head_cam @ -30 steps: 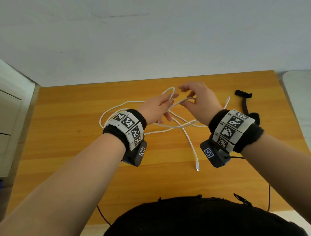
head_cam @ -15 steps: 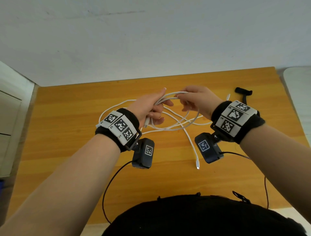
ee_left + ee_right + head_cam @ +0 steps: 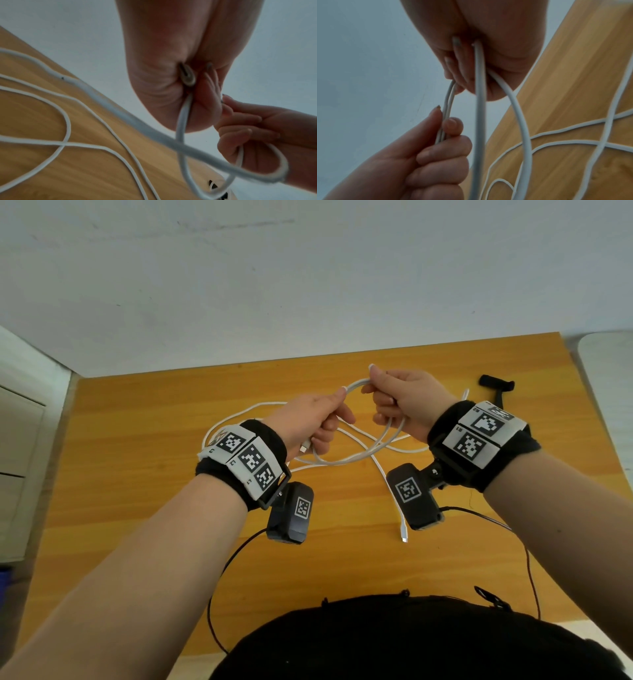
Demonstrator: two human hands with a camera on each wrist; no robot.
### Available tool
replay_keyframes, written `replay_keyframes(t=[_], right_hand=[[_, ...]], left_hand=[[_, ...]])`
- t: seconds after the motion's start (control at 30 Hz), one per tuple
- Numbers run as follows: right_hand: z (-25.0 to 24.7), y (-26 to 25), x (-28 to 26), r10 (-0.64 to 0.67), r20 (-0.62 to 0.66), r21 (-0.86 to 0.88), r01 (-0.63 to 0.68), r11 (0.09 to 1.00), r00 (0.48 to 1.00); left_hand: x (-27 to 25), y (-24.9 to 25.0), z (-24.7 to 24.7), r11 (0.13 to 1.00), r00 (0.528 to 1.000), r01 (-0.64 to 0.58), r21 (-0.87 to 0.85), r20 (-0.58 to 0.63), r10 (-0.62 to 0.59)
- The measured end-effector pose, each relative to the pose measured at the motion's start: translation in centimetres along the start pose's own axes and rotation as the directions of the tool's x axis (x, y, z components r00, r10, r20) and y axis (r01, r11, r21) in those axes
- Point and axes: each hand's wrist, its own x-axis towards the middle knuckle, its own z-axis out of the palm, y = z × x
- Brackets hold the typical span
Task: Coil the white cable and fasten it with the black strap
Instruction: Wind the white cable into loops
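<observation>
Both hands are gripping a loop of white cable (image 3: 356, 458), left hand (image 3: 308, 422) and right hand (image 3: 404, 402) pinching it above the desk (image 3: 137, 474). Loose slack is risking tangling; black strap (image 3: 496, 383) is lying well apart.

Black strap (image 3: 497, 386) — lower part behind right wrist, near cable strand blurred

Wooden table (image 3: 137, 474) bears loose white cable (image 3: 390, 484) loops (black strap (image 3: 496, 383) far right)

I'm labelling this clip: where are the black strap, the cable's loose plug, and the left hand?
black strap (image 3: 496, 382), head view, its wide end.
loose plug (image 3: 404, 537), head view, the connector tip on the table.
left hand (image 3: 310, 419), head view, its back.
</observation>
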Motion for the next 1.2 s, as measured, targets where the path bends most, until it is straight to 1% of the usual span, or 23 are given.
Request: replay_keyframes(t=[0.07, 0.13, 0.27, 0.37, 0.5, 0.6, 0.67, 0.73, 0.83, 0.9, 0.97, 1.07, 1.13, 1.2], right_hand=[[-0.1, 0.0, 0.1, -0.023, -0.035, -0.019, 0.023, 1.000, 0.999], [-0.4, 0.0, 0.2, -0.044, -0.064, -0.044, 0.042, 0.998, 0.997], [-0.7, 0.0, 0.5, -0.109, -0.132, -0.096, 0.097, 0.991, 0.985], [-0.7, 0.1, 0.6, -0.119, -0.128, -0.056, 0.113, 0.992, 0.985], [-0.9, 1.0, 0.5, -0.032, -0.079, 0.156, 0.044, 0.987, 0.996], [-0.8, 1.9, 0.0, 0.051, -0.041, 0.322, -0.035, 0.946, 0.998], [-0.5, 2.5, -0.3, 0.110, 0.017, 0.429, -0.106, 0.897, 0.994], [-0.3, 2.9, -0.5, 0.124, 0.067, 0.536, -0.140, 0.832, 0.990], [0.0, 2.5, -0.4, 0.116, 0.062, 0.685, -0.127, 0.718, 0.991], [0.1, 1.8, -0.2, 0.119, 0.038, 0.729, -0.109, 0.676, 0.992], [0.1, 1.3, 0.1, 0.128, 0.021, 0.730, -0.103, 0.676, 0.992], [0.3, 0.9, 0.2, 0.138, -0.013, 0.710, -0.088, 0.698, 0.990], [0.6, 0.8, -0.1, 0.138, -0.029, 0.671, -0.083, 0.737, 0.990], [1.0, 1.2, -0.6, 0.130, -0.003, 0.582, -0.105, 0.807, 0.991]], left_hand=[[0.0, 0.2, 0.0, 0.999, 1.000, 0.006, -0.035, 0.012, -0.005], [0.0, 0.4, 0.1, 0.998, 1.000, -0.013, -0.065, 0.006, 0.014], [-0.1, 0.9, 0.7, 0.991, 0.992, -0.109, -0.073, -0.064, 0.105], [0.0, 1.3, 1.0, 0.980, 0.984, -0.160, -0.117, -0.101, 0.149], [0.0, 2.2, 0.5, 0.950, 0.983, -0.168, -0.262, -0.122, 0.140], [-0.1, 2.7, 0.2, 0.910, 0.985, -0.157, -0.383, -0.123, 0.118], [-0.1, 3.1, 0.0, 0.869, 0.986, -0.152, -0.471, -0.131, 0.101], [-0.2, 3.2, -0.1, 0.847, 0.987, -0.143, -0.512, -0.142, 0.081], [-0.2, 2.7, -0.1, 0.852, 0.990, -0.106, -0.513, -0.138, 0.040], [-0.2, 2.3, 0.1, 0.842, 0.994, -0.070, -0.535, -0.112, 0.011], [-0.2, 2.2, 0.3, 0.828, 0.995, -0.056, -0.558, -0.101, -0.001], [-0.1, 2.6, 0.3, 0.798, 0.994, -0.088, -0.596, -0.103, 0.033], [0.0, 3.2, 0.3, 0.749, 0.993, -0.114, -0.652, -0.103, 0.061], [0.0, 3.8, 0.2, 0.683, 0.990, -0.139, -0.717, -0.115, 0.081]])
